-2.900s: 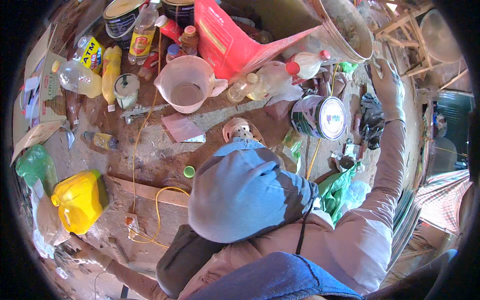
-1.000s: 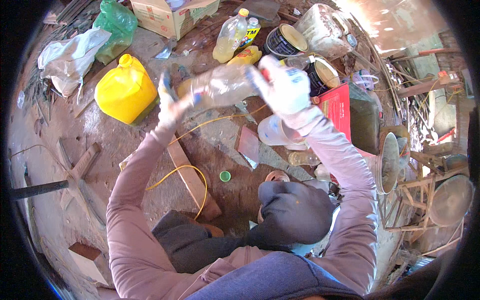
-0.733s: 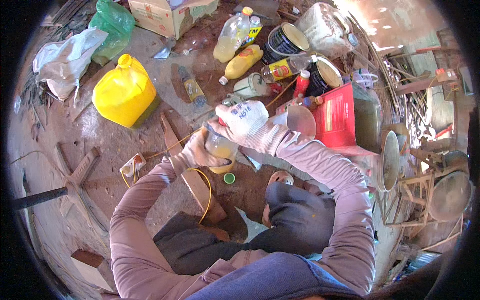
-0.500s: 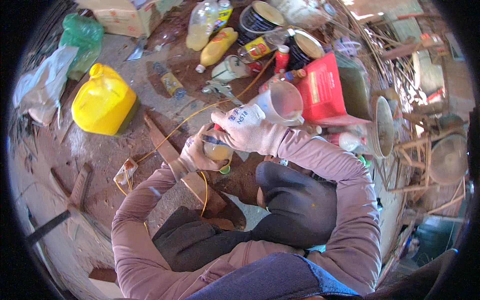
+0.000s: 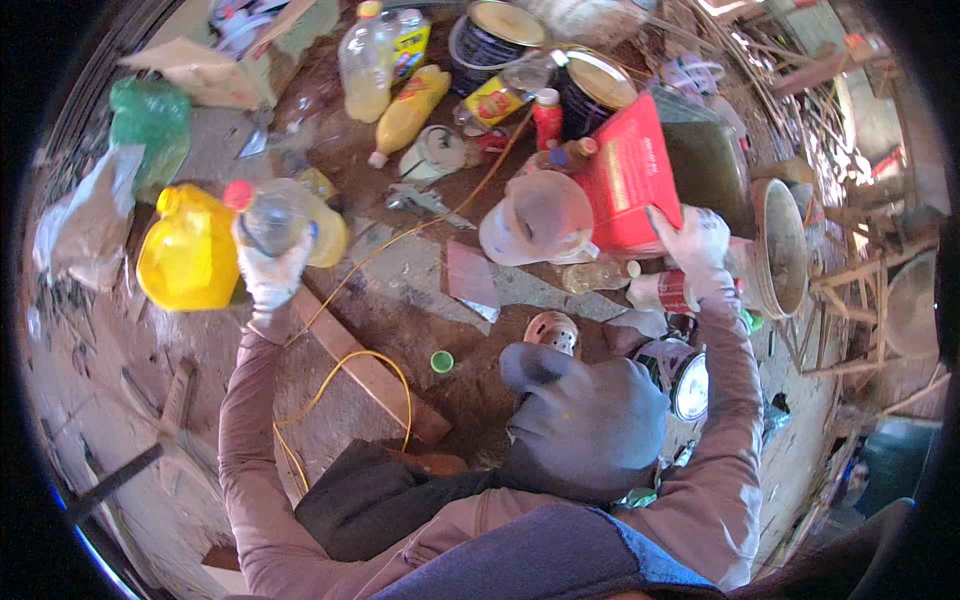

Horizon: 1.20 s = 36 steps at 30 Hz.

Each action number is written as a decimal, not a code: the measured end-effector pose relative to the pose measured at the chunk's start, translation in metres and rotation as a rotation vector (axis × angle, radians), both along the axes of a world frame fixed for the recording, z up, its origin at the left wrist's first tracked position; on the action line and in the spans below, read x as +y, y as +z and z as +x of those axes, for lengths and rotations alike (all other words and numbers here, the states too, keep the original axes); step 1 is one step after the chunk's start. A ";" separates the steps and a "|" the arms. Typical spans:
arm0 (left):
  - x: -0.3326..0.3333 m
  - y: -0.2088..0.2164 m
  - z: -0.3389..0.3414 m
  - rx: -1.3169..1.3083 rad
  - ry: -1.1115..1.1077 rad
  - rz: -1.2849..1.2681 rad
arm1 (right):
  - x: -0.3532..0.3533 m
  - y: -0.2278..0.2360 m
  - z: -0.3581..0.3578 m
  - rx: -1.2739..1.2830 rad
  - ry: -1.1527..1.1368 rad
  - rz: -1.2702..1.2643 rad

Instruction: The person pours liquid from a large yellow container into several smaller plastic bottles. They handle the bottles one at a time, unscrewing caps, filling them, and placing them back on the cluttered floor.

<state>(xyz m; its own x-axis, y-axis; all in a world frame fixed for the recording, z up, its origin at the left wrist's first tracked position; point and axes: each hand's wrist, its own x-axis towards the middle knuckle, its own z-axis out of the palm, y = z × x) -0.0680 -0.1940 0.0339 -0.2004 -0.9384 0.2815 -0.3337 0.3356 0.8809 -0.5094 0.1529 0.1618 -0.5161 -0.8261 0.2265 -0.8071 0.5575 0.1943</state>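
My left hand (image 5: pixel 270 275), in a white glove, is wrapped around a clear plastic bottle (image 5: pixel 325 235) with a red cap and yellowish liquid inside. The bottle is tilted beside a yellow jug (image 5: pixel 185 262). My right hand (image 5: pixel 696 242), also gloved, is closed at the lower edge of a red panel (image 5: pixel 630 175), its thumb side over the front; the other fingers are partly hidden. A translucent plastic pitcher (image 5: pixel 540 222) stands just left of the panel. A metal spray gun (image 5: pixel 418 198) lies on the ground left of the pitcher.
Bottles of yellow liquid (image 5: pixel 412 105) and dark buckets (image 5: pixel 490 45) crowd the far side. A wooden plank (image 5: pixel 365 360) and a yellow cord (image 5: pixel 375 352) lie in front of me. A small green cap (image 5: pixel 442 361) sits near the plank. A grey bucket (image 5: pixel 778 245) stands at right.
My hands have parted from the middle. The left has carried the bottle left toward the yellow jug, its red cap now showing; the right has moved right to the red panel.
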 end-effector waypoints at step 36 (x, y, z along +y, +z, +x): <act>0.047 -0.064 -0.018 -0.508 -0.067 0.096 | 0.009 -0.005 0.001 -0.156 0.213 -0.134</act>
